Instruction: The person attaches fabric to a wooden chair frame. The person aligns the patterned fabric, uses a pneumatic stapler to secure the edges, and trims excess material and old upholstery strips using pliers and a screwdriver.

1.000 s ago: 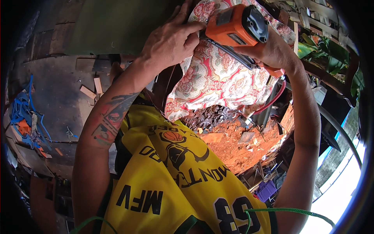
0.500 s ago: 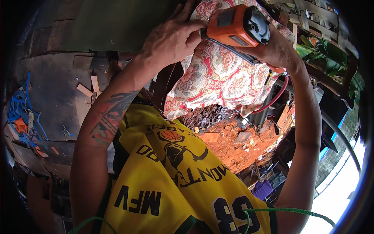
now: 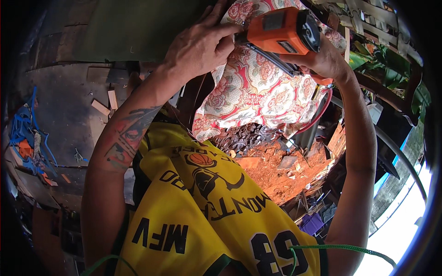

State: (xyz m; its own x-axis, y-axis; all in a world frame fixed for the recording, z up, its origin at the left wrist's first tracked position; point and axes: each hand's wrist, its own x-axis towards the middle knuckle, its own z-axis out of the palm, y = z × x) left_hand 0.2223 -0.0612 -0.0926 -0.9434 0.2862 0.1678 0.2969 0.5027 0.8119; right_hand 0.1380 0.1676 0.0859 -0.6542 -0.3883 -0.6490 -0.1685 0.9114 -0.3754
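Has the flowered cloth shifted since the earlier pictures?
No, not visibly: the flowered cloth lies the same way against the dark carved piece by its lower edge.

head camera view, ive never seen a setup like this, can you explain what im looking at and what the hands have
There is no robot here, just a person's two bare hands. The picture comes from the left of two wide fisheye cameras worn on the head, looking down, so straight edges bend near the rim. The yellow jersey at the bottom is the wearer's own.

The right hand grips an orange and black power tool, perhaps a stapler or nailer. The left hand is at the edge of the floral fabric, close to the tool's nose; its fingertips are hard to see.

Off to the left, blue strips and wood pieces lie about.
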